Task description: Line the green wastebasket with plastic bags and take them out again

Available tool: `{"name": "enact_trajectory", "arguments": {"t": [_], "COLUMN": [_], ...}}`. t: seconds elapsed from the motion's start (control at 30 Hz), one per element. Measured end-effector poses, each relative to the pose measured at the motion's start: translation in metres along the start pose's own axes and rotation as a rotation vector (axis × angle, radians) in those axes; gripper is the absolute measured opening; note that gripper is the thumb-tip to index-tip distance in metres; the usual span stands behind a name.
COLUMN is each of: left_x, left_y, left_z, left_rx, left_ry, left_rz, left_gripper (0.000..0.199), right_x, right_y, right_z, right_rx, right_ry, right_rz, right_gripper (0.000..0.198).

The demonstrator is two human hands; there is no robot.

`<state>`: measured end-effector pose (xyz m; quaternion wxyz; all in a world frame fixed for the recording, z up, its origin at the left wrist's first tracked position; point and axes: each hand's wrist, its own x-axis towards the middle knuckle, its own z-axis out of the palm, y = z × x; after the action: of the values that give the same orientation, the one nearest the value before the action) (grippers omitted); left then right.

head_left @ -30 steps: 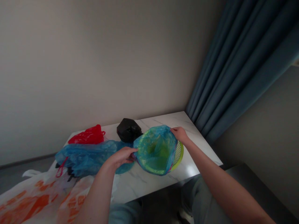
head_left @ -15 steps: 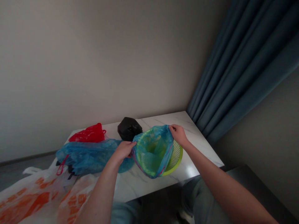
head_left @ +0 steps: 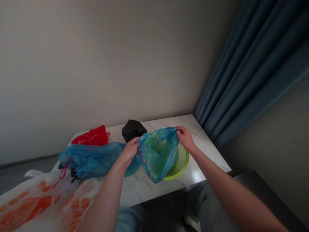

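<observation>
A translucent blue drawstring trash bag (head_left: pixel 156 161) hangs with its mouth spread open between my two hands. My left hand (head_left: pixel 130 150) is closed on the left side of its rim, where a pink drawstring runs along the edge. On the far right of the rim, my right hand (head_left: pixel 185 137) pinches the plastic. Behind and under the bag is a yellow-green mesh basket (head_left: pixel 184 162), lying partly hidden; its right side and front rim show. Whether the bag's lower part sits inside the basket I cannot tell.
On the white marbled table (head_left: pixel 205 141) are a black plastic bag (head_left: pixel 133 129), a red bag (head_left: pixel 93 136) and a larger blue bag (head_left: pixel 94 159). White bags with orange print (head_left: pixel 31 203) cover the left front. A blue curtain (head_left: pixel 241 80) hangs at right.
Both hands have risen slightly with the bag's rim. Its mouth has narrowed toward a point at the front, and the bag has lifted a little off the basket.
</observation>
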<state>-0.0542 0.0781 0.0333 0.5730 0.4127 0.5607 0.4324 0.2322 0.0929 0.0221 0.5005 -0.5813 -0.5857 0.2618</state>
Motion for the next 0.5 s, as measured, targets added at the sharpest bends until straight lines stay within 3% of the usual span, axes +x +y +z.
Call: {"name": "enact_trajectory", "arguments": {"t": [0.13,0.33,0.5], "left_x": [-0.001,0.000,0.003], "left_y": [0.008,0.012,0.011], "left_z": [0.003,0.008,0.011], "left_rx": [-0.069,-0.216,-0.269], "left_ry": [0.097,0.183,0.310], "left_rz": [0.042,-0.047,-0.093], "left_gripper": [0.037,0.031,0.010], "right_x": [0.005,0.006,0.005], "right_y": [0.007,0.009,0.008], "right_z": [-0.003,-0.001,-0.003], "right_rx": [-0.006,0.062,0.060], "right_ry": [0.132,0.052,0.172], "right_rz": [0.084,0.229,0.292], "right_gripper": [0.026,0.016,0.014]}}
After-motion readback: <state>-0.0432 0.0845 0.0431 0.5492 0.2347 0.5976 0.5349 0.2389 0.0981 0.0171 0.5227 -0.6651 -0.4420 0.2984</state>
